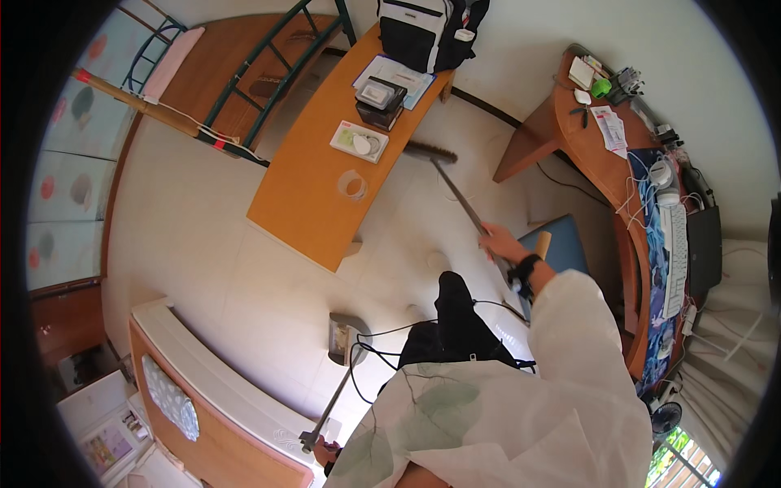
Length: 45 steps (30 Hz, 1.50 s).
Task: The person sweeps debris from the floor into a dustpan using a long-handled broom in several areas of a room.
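Observation:
My right hand [500, 241] is shut on the thin handle of a broom [457, 193]. The broom slants up and left to its brush head [431, 151], which rests on the pale tiled floor beside the orange table [313, 195]. My left hand [329, 450], barely showing at the lower edge, grips the top of a long metal handle. That handle runs up to a grey dustpan [345, 337] standing on the floor in front of my dark trouser leg [455, 313]. A black watch is on my right wrist.
The orange table carries a tape roll [352, 185], a flat box, a black device and papers, with a backpack [423, 32] at its far end. A curved desk [606, 163] with a keyboard stands right. A white-topped wooden bed end [220, 390] lies lower left; a metal bed frame stands at the top.

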Motion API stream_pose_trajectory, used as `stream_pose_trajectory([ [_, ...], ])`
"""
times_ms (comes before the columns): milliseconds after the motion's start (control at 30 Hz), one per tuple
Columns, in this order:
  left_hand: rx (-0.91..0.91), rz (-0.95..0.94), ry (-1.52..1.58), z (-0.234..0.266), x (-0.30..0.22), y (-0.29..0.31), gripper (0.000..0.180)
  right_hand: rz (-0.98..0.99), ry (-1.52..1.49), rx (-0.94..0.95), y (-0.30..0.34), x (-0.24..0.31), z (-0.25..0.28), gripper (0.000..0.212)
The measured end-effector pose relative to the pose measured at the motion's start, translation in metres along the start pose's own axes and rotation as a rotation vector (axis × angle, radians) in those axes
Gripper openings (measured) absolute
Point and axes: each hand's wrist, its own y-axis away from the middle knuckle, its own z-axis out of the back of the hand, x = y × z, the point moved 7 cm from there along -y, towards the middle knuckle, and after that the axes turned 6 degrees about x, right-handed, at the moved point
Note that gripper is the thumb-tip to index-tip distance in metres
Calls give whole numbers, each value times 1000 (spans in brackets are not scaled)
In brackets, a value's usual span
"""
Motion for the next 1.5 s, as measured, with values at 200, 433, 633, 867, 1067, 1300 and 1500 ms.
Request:
stream_pose_trajectory([
  [200, -60, -8, -22, 1, 3, 39, 33, 78, -29, -142, -148, -13, 4, 9],
  [433, -66, -20, 86, 1, 3, 46, 33, 10, -97, 7, -87, -62, -33, 16],
  [633, 6, -124, -28, -6, 5, 46, 32, -145, -180, 53, 86, -23, -26, 46],
  [867, -38, -18, 46, 0, 20, 22, 32, -346, -368, 9, 124, -60, -42, 46],
  [1067, -98, 17, 94, 9, 27, 39, 32, -152, -305, -126, 32, -91, -33, 8],
  [1300, -210, 41, 184, 23, 45, 71, 32, 271, -139, -92, -142, -27, 0, 11],
  [1500, -316, 55, 203, 4, 50, 140, 32, -80, -278, -70, -201, 2, -42, 42],
])
